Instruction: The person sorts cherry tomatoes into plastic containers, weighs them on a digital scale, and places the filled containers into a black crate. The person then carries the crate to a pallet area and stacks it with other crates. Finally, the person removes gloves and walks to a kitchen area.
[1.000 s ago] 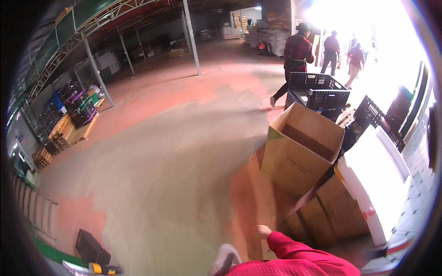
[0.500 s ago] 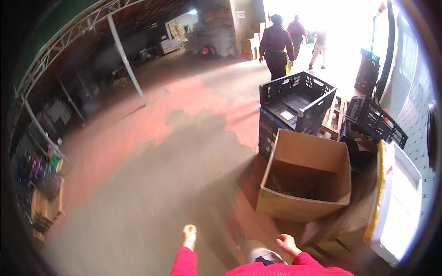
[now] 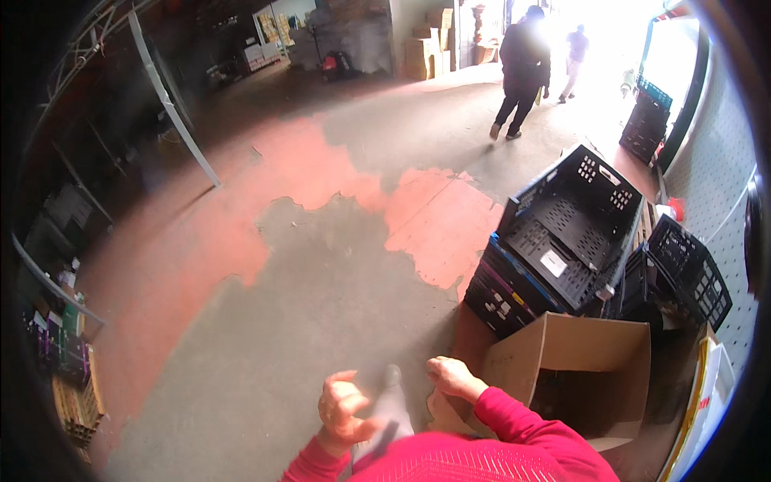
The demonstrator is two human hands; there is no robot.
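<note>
My left hand [image 3: 345, 410], below the middle of the view, has its thumb and fingers spread apart and holds nothing. To its right, my right hand [image 3: 454, 378] is raised in front of me with the fingers curled in, and I see nothing in it. Both arms wear pink-red sleeves. The right hand is nearest an open, tall cardboard box [image 3: 514, 365], though apart from it. Behind that box, a black plastic crate [image 3: 590, 233] sits tilted on a stack of folded crates [image 3: 506, 293]. Below my hands one of my feet [image 3: 393, 374] shows on the floor.
A worn red and grey concrete floor [image 3: 321, 265] stretches ahead. On the right are another black crate [image 3: 689, 269], a white box with a yellow edge [image 3: 707, 402] and a wall. Metal posts [image 3: 173, 104] and stacked goods line the left. A person [image 3: 524, 72] walks near the bright doorway.
My hands have come up, the left one opening its fingers. The cardboard box and crates have shifted lower and to the right in view. The nearest person has moved toward the doorway.
</note>
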